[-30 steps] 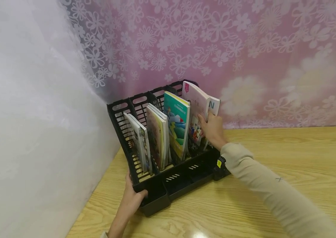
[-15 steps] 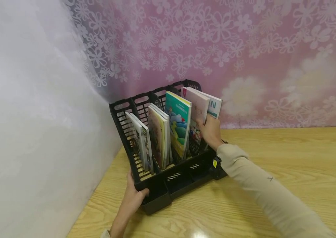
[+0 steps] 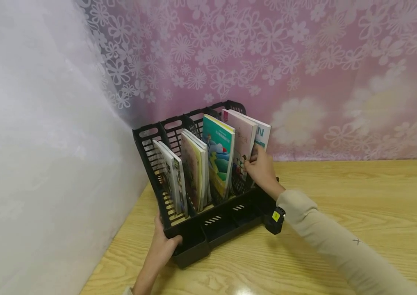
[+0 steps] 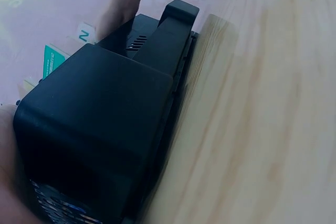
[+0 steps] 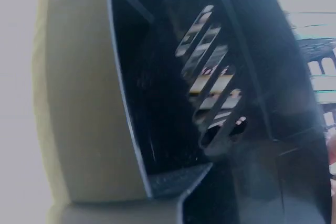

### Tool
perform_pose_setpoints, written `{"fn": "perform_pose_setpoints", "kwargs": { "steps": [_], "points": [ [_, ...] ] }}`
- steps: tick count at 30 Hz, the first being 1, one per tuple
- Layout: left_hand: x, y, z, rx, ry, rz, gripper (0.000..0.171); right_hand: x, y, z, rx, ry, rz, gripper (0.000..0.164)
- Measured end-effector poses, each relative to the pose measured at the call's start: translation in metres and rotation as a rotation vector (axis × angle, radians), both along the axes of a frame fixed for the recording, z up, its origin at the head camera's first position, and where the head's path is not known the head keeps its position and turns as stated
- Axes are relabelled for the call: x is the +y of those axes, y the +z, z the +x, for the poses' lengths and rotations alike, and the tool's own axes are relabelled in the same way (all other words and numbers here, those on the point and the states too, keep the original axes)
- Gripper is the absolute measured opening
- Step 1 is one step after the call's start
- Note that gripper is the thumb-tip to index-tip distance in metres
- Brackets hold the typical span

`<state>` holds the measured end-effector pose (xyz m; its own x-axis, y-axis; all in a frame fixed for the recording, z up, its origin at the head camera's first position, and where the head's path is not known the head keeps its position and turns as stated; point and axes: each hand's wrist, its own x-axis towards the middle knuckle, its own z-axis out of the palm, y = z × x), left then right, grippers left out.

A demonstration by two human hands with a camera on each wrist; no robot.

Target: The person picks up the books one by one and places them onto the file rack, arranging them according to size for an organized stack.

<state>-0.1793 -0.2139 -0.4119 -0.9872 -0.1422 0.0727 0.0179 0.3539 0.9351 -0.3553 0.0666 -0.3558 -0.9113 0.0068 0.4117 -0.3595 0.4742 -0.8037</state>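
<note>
A black slatted desktop book rack (image 3: pixel 178 229) stands on the table with books upright in its compartments. My left hand (image 3: pixel 162 246) grips its front left corner, thumb over the rim of the low front tray. In the rightmost compartment a pale pink book (image 3: pixel 243 129) leans in front of a white book (image 3: pixel 263 131) lettered "N". My right hand (image 3: pixel 263 166) pinches the pink book near its right edge, thumb on the cover and fingers behind. Left of it stands a green illustrated book (image 3: pixel 221 151).
More thin books (image 3: pixel 195 168) fill the middle left compartment, and white ones (image 3: pixel 173 176) the leftmost. A white sheet (image 3: pixel 53 147) hangs at the left; a pink floral cloth (image 3: pixel 304 61) hangs behind. The wooden table (image 3: pixel 359 192) stretches to the right.
The pink book has come down and slightly left in its compartment, and more of the white book's top shows behind it. My right hand has lowered a little; the left keeps its grip.
</note>
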Motion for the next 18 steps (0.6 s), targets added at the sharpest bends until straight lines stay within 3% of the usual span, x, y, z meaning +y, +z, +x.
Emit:
{"fn": "perform_pose_setpoints", "kwargs": {
  "steps": [7,10,12,14,18],
  "points": [
    [0.002,0.001,-0.002,-0.043,-0.008,-0.017,0.110,0.049,-0.002,0.031,0.101,0.011,-0.143,0.024],
    [-0.005,0.005,0.004,-0.079,-0.025,-0.062,0.109,0.083,-0.010,0.047,0.157,-0.001,-0.079,0.019],
    [-0.007,0.009,0.012,-0.042,-0.042,-0.140,0.109,0.110,-0.018,0.058,0.188,-0.030,0.010,0.019],
    [-0.005,0.013,0.023,0.094,-0.040,-0.259,0.109,0.137,-0.026,0.071,0.201,-0.056,0.112,0.020],
    [0.013,0.027,0.045,0.537,0.039,-0.621,0.101,0.179,-0.034,0.091,0.127,-0.049,0.304,0.032]
  ]
}}
